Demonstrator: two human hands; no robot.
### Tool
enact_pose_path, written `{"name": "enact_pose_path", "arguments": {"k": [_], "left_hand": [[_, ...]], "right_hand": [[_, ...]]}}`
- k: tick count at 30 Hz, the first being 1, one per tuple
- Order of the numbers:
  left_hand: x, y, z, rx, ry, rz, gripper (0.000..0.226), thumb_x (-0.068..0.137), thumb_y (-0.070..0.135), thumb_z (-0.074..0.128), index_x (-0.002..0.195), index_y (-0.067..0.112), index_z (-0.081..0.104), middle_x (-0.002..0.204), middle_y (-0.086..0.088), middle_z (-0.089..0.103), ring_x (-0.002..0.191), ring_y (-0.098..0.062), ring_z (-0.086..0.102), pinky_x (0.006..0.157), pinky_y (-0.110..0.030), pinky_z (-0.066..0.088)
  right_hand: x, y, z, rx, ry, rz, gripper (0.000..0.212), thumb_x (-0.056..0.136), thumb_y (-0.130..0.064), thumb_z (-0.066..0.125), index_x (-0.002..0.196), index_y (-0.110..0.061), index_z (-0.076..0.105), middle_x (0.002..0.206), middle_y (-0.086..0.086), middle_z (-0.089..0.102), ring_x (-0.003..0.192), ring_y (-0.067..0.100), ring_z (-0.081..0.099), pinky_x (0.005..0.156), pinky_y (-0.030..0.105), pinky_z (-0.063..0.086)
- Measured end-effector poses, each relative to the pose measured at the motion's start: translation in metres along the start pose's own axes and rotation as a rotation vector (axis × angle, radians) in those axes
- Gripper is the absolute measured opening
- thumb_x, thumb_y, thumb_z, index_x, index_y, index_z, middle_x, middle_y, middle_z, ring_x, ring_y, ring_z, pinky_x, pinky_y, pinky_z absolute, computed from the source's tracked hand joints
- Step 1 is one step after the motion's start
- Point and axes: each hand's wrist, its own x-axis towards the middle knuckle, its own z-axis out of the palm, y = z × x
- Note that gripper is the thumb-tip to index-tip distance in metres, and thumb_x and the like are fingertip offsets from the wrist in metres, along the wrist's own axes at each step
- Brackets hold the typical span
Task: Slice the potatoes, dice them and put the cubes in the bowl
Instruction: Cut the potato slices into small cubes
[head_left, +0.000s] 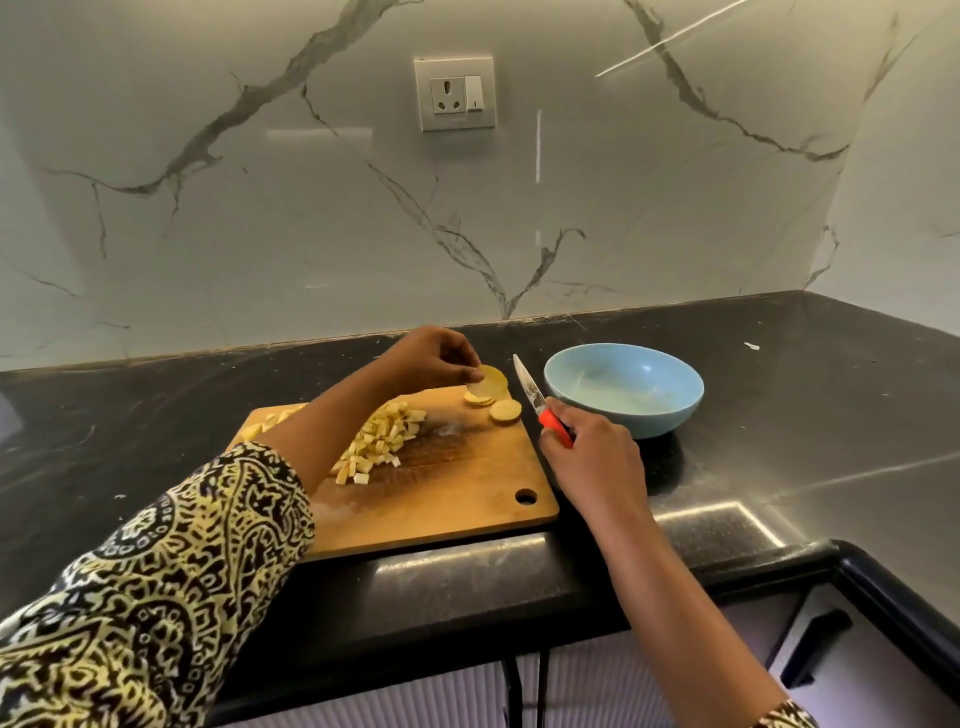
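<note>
On the black counter lies a wooden cutting board (457, 493). A pile of potato cubes (382, 441) covers its left middle. My left hand (431, 358) reaches over the board's far right corner and pinches round potato slices (491, 380) lifted just above it. Two or three more slices (505, 410) lie flat on that corner. My right hand (589, 457) grips the red handle of a small knife (530, 392), blade pointing away, just right of the board. A light blue bowl (623, 389) stands right of the knife and looks empty.
A marble wall with a power socket (454, 93) rises behind the counter. The counter's front edge (467, 582) runs just below the board, with cabinet fronts underneath. The counter turns a corner at the right.
</note>
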Motion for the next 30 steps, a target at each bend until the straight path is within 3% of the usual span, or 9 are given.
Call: {"name": "enact_pose_path", "arguments": {"k": [3, 7, 12, 14, 18, 23, 26, 30], "left_hand": [[-0.021, 0.003, -0.019, -0.102, -0.119, -0.061, 0.013, 0.086, 0.016, 0.066, 0.098, 0.015, 0.068, 0.096, 0.0, 0.069, 0.089, -0.012, 0.064, 0.077, -0.02, 0.051], [-0.046, 0.003, -0.016, -0.011, -0.394, -0.108, 0.016, 0.088, 0.013, 0.063, 0.1, 0.02, 0.07, 0.104, 0.006, 0.07, 0.1, -0.01, 0.062, 0.09, -0.024, 0.048], [-0.062, 0.005, -0.001, 0.184, -0.131, 0.017, 0.022, 0.09, 0.013, 0.062, 0.107, 0.025, 0.069, 0.106, 0.009, 0.068, 0.096, -0.004, 0.06, 0.081, -0.016, 0.045], [-0.073, 0.006, 0.0, 0.25, -0.076, 0.029, 0.021, 0.088, 0.026, 0.065, 0.109, 0.025, 0.069, 0.106, 0.007, 0.069, 0.094, -0.006, 0.061, 0.08, -0.015, 0.048], [-0.098, 0.004, 0.015, 0.524, -0.036, 0.029, 0.044, 0.08, 0.053, 0.065, 0.114, 0.027, 0.067, 0.109, 0.012, 0.067, 0.096, -0.005, 0.06, 0.088, -0.021, 0.047], [-0.106, -0.003, 0.021, 0.594, 0.062, 0.22, 0.026, 0.09, 0.038, 0.061, 0.112, 0.029, 0.069, 0.11, 0.012, 0.069, 0.101, -0.005, 0.061, 0.086, -0.018, 0.036], [-0.107, -0.008, 0.019, 0.609, 0.053, 0.272, 0.025, 0.091, 0.034, 0.06, 0.114, 0.03, 0.068, 0.113, 0.012, 0.068, 0.106, -0.006, 0.059, 0.088, -0.021, 0.03], [-0.113, -0.009, 0.019, 0.623, 0.002, 0.342, 0.025, 0.093, 0.035, 0.056, 0.115, 0.029, 0.067, 0.117, 0.012, 0.066, 0.111, -0.005, 0.059, 0.101, -0.027, 0.031]], "right_hand": [[0.0, 0.0, 0.0, 0.004, 0.007, -0.002, 0.041, 0.093, -0.035, 0.057, 0.134, -0.032, 0.054, 0.114, -0.002, 0.068, 0.103, 0.017, 0.063, 0.091, 0.036, 0.052], [-0.002, -0.002, -0.002, 0.01, 0.007, -0.004, 0.039, 0.093, -0.033, 0.057, 0.131, -0.031, 0.057, 0.109, -0.002, 0.069, 0.1, 0.018, 0.063, 0.088, 0.035, 0.051], [-0.011, -0.007, -0.002, 0.004, -0.034, -0.011, 0.043, 0.093, -0.034, 0.057, 0.135, -0.031, 0.053, 0.116, -0.003, 0.067, 0.107, 0.016, 0.062, 0.093, 0.034, 0.048], [-0.016, -0.01, -0.002, -0.007, -0.06, -0.03, 0.043, 0.094, -0.034, 0.055, 0.137, -0.032, 0.051, 0.113, -0.003, 0.068, 0.104, 0.015, 0.062, 0.091, 0.032, 0.048], [-0.03, -0.01, -0.009, -0.027, -0.102, -0.116, 0.044, 0.097, -0.032, 0.051, 0.14, -0.031, 0.046, 0.097, -0.005, 0.069, 0.089, 0.012, 0.061, 0.077, 0.028, 0.046], [-0.041, -0.013, -0.019, -0.106, -0.226, -0.23, 0.038, 0.097, -0.025, 0.051, 0.134, -0.036, 0.053, 0.09, -0.013, 0.059, 0.079, 0.006, 0.058, 0.06, 0.016, 0.039], [-0.038, -0.016, -0.023, -0.161, -0.283, -0.276, 0.04, 0.096, -0.023, 0.052, 0.134, -0.034, 0.054, 0.097, -0.012, 0.059, 0.09, 0.006, 0.058, 0.069, 0.015, 0.035], [-0.032, -0.022, -0.028, -0.205, -0.304, -0.338, 0.04, 0.094, -0.024, 0.055, 0.133, -0.034, 0.054, 0.074, -0.021, 0.041, 0.068, -0.001, 0.045, 0.057, 0.011, 0.031]]}}
